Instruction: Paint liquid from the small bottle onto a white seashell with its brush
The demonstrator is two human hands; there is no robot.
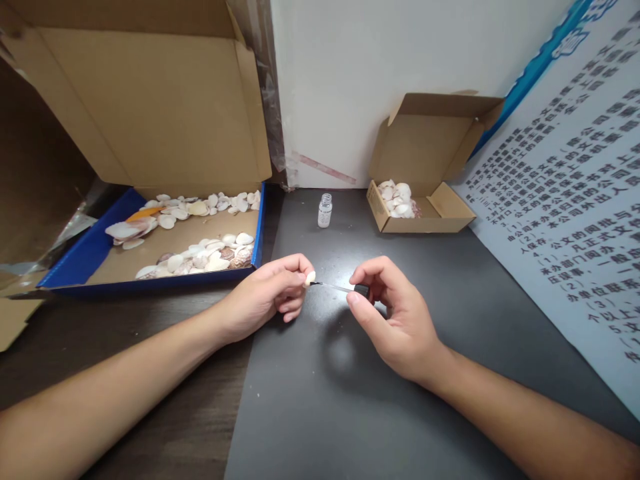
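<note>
Between the thumb and forefinger of my left hand (270, 290) is a small white seashell (311, 277). My right hand (393, 317) is closed on the black cap of a brush applicator (361, 291). Its thin clear stem points left, and the dark brush tip meets or nearly meets the shell; I cannot tell which. Beyond my hands stands a small clear glass bottle (325, 212), upright and uncapped, with a printed label and whitish contents.
At the left, an open blue-sided cardboard box (150, 257) holds many shells in two groups. A smaller open cardboard box (425, 223) with shells stands at the back right. A printed poster (565, 200) leans along the right, and a white panel (340, 87) rises behind the dark mat (300, 413).
</note>
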